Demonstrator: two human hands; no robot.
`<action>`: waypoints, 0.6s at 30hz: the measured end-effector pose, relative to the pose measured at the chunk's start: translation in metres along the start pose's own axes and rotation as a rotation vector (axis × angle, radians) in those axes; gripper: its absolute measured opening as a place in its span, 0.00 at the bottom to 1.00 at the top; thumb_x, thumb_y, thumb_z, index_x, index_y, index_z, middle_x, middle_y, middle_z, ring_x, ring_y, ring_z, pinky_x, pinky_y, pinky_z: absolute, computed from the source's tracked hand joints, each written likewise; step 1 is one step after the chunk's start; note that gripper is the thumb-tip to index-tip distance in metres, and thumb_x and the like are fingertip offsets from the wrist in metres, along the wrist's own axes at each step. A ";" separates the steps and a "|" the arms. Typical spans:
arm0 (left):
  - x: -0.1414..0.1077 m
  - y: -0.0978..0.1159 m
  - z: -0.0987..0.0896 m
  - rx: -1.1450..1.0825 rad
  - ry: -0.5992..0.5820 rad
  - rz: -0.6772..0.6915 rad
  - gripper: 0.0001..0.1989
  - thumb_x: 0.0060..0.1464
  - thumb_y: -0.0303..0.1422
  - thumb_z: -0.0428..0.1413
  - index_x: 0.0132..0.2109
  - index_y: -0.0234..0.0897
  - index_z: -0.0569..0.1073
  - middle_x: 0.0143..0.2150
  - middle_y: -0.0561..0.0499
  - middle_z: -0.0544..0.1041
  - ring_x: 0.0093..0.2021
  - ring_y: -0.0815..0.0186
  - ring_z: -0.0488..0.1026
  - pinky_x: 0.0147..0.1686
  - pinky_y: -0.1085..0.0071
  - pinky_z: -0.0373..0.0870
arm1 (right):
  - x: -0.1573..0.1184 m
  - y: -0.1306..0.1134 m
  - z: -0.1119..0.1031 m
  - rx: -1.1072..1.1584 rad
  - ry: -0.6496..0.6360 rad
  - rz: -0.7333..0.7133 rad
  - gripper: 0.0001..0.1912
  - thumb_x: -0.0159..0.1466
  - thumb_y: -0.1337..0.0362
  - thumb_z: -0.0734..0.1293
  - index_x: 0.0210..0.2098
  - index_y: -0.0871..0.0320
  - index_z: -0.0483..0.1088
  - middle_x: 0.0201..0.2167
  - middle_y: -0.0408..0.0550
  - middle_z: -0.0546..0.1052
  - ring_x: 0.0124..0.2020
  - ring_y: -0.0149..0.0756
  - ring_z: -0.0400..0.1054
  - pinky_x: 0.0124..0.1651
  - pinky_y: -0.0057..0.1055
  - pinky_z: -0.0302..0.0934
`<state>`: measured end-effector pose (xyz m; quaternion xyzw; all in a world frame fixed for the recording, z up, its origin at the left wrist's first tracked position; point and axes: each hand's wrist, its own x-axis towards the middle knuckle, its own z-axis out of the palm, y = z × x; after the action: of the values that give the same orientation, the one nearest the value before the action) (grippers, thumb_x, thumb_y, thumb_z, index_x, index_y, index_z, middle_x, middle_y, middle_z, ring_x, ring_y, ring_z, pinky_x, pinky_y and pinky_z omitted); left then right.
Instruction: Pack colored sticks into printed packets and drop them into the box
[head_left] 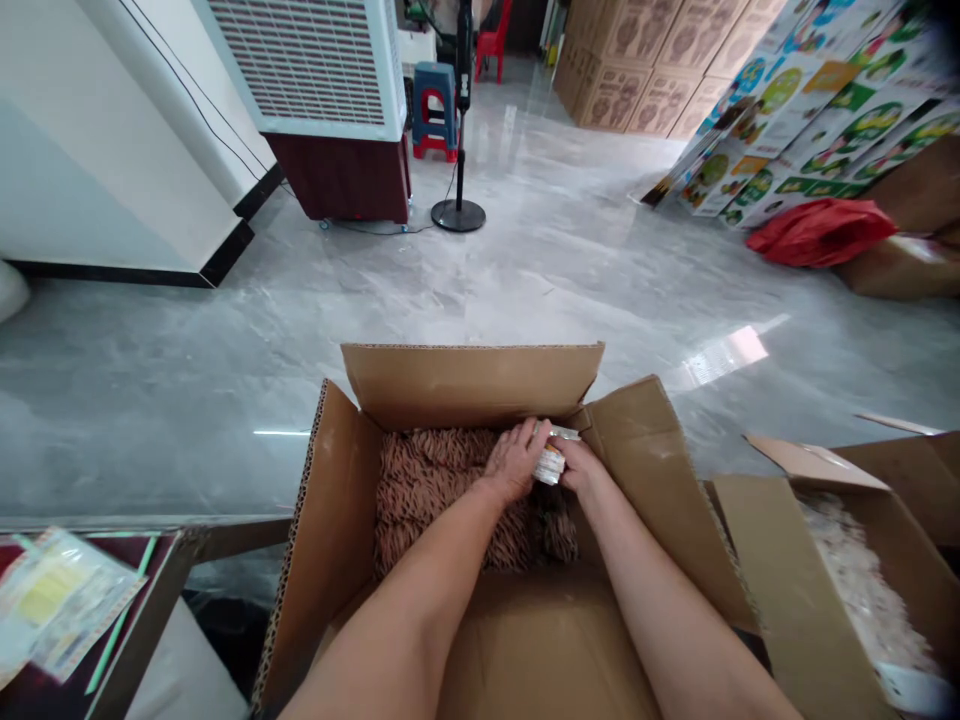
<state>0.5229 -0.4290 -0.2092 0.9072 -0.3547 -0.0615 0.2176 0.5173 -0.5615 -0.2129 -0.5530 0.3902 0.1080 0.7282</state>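
An open cardboard box (472,385) stands before me with its flaps spread. Rows of small brown items (427,485), too small to name, fill much of its far part. Near the box's far right corner, my left hand (516,460) has its fingers bent against the left side of a small white and silver packet (549,465). From the right, my right hand (581,465) is closed on the same packet. Below the packet is a dark gap beside more brown items.
Another open box (802,590) with clear-wrapped pieces stands at the right. At the lower left is a table (161,610) with printed plastic bags. Farther off are an air cooler (345,180), a stand (459,215), stools (435,110), stacked cartons (637,60) and a red bag (821,232).
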 end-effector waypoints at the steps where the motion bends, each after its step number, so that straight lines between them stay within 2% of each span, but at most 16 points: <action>1: -0.001 -0.005 0.003 -0.012 -0.021 -0.015 0.43 0.44 0.31 0.54 0.63 0.34 0.41 0.63 0.40 0.51 0.60 0.54 0.53 0.56 0.60 0.53 | 0.004 0.004 0.002 0.008 0.082 -0.047 0.07 0.49 0.71 0.64 0.29 0.58 0.65 0.22 0.42 0.74 0.25 0.35 0.71 0.31 0.32 0.66; 4: -0.010 -0.021 0.013 -0.042 -0.156 -0.086 0.51 0.41 0.41 0.56 0.64 0.28 0.35 0.66 0.38 0.44 0.64 0.54 0.46 0.60 0.61 0.47 | 0.013 0.018 0.007 -0.015 0.284 -0.174 0.18 0.45 0.73 0.64 0.36 0.58 0.65 0.27 0.42 0.76 0.26 0.33 0.71 0.30 0.30 0.66; 6: -0.015 -0.032 0.021 -0.010 -0.257 -0.183 0.49 0.45 0.46 0.53 0.64 0.24 0.38 0.66 0.35 0.45 0.64 0.53 0.46 0.60 0.60 0.46 | 0.017 0.027 0.008 -0.066 0.365 -0.231 0.20 0.44 0.72 0.64 0.39 0.59 0.64 0.29 0.44 0.76 0.27 0.34 0.71 0.29 0.30 0.66; 8: -0.017 -0.042 0.028 0.034 -0.316 -0.226 0.43 0.49 0.45 0.49 0.63 0.22 0.45 0.65 0.33 0.48 0.64 0.51 0.45 0.61 0.57 0.42 | 0.020 0.035 0.009 -0.144 0.415 -0.278 0.20 0.46 0.69 0.63 0.40 0.61 0.65 0.32 0.47 0.76 0.28 0.36 0.71 0.29 0.31 0.66; 11: -0.011 -0.052 0.036 0.040 -0.370 -0.155 0.34 0.49 0.41 0.51 0.61 0.29 0.57 0.63 0.37 0.55 0.65 0.52 0.43 0.61 0.52 0.32 | 0.023 0.042 0.012 -0.328 0.471 -0.357 0.17 0.49 0.66 0.62 0.40 0.62 0.65 0.34 0.50 0.75 0.31 0.37 0.70 0.34 0.33 0.66; 14: -0.005 -0.057 0.043 0.025 -0.419 -0.123 0.27 0.46 0.39 0.54 0.55 0.41 0.66 0.61 0.45 0.62 0.64 0.52 0.45 0.60 0.49 0.28 | 0.023 0.048 0.018 -0.582 0.496 -0.436 0.14 0.52 0.67 0.60 0.38 0.62 0.66 0.39 0.52 0.72 0.41 0.40 0.67 0.45 0.39 0.62; 18: -0.008 -0.059 0.050 -0.023 -0.413 -0.188 0.21 0.48 0.40 0.53 0.51 0.52 0.70 0.57 0.49 0.67 0.64 0.51 0.45 0.59 0.45 0.28 | 0.025 0.055 0.039 -0.926 0.348 -0.464 0.12 0.53 0.71 0.61 0.38 0.59 0.69 0.48 0.54 0.66 0.51 0.42 0.60 0.54 0.38 0.54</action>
<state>0.5397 -0.4025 -0.2801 0.9019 -0.3050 -0.2698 0.1440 0.5193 -0.5141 -0.2667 -0.8971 0.2842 0.0117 0.3380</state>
